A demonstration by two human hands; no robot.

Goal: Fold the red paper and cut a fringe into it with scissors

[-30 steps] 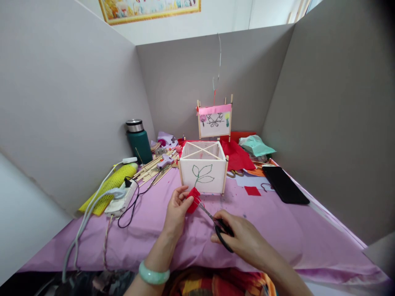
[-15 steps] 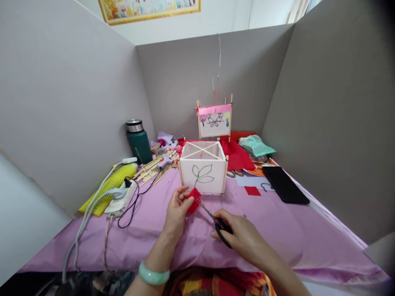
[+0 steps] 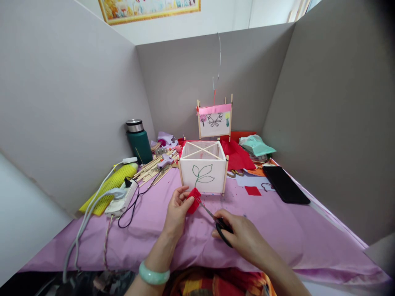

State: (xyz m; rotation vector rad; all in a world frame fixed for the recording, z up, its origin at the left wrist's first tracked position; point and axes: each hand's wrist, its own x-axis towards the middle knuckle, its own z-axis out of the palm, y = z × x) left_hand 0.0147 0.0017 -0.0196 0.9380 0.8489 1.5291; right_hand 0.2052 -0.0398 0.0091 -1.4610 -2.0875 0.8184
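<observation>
My left hand [image 3: 175, 211] pinches a small folded piece of red paper [image 3: 193, 200] just above the purple table cover [image 3: 277, 224]. My right hand [image 3: 239, 236] grips black-handled scissors [image 3: 216, 222], whose blades reach up-left into the red paper's edge. Directly behind the paper stands a white paper box on a wooden stick frame [image 3: 203, 167], with a green leaf drawn on its front.
A second small framed paper panel [image 3: 214, 120] stands at the back. A green flask [image 3: 138, 141], wooden sticks [image 3: 153, 166], a power strip with cables [image 3: 119, 201] and a yellow mesh sleeve [image 3: 108, 187] lie left. Red sheets [image 3: 237, 156], paper scraps and a black phone [image 3: 285, 185] lie right. Grey partition walls surround the table.
The right hand and scissors have shifted slightly up and left, with the blades a little further into the red paper. The left hand has hardly moved.
</observation>
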